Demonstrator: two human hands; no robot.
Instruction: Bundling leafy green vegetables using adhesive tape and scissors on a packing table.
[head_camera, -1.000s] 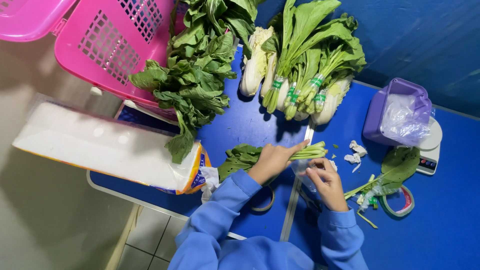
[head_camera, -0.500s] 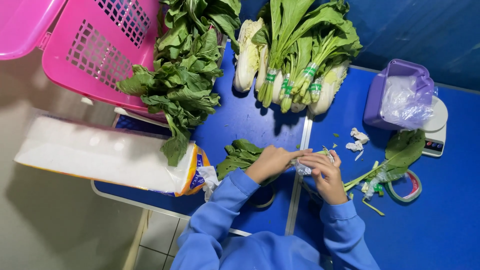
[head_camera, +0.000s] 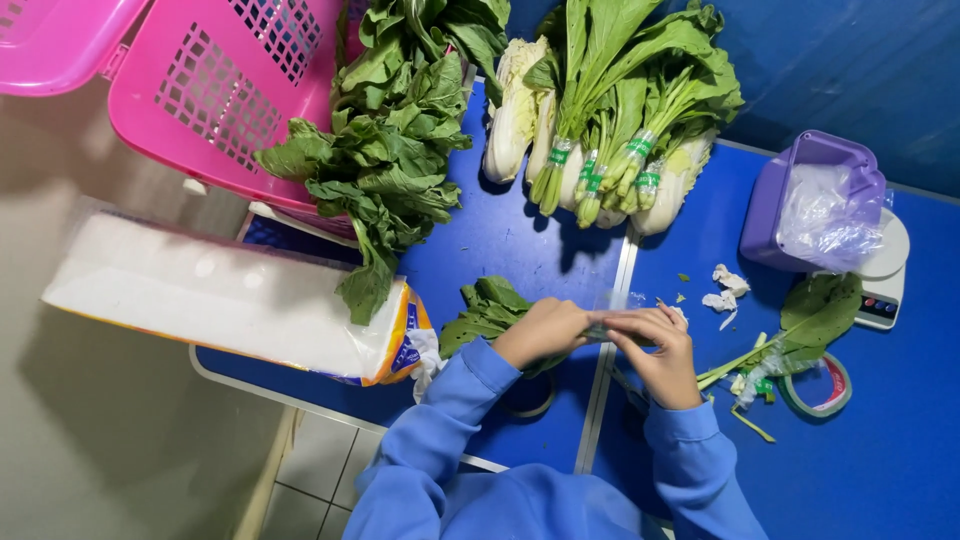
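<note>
Blue table (head_camera: 500, 240), leafy bunch (head_camera: 490, 312) lying crosswise, leaves leftward, left hand (head_camera: 545, 332) and right hand (head_camera: 660, 355) grasping its stems

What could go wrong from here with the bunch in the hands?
The left hand grips the leafy bunch while the right hand works at its stems; a tight squeeze could bruise leaves. The loose greens overhang the table edge and might slide off. Scraps could get caught in the bunch.

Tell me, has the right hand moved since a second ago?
Yes. The right hand has shifted left toward the left hand, closing over the table seam by the greens bunch.
</note>
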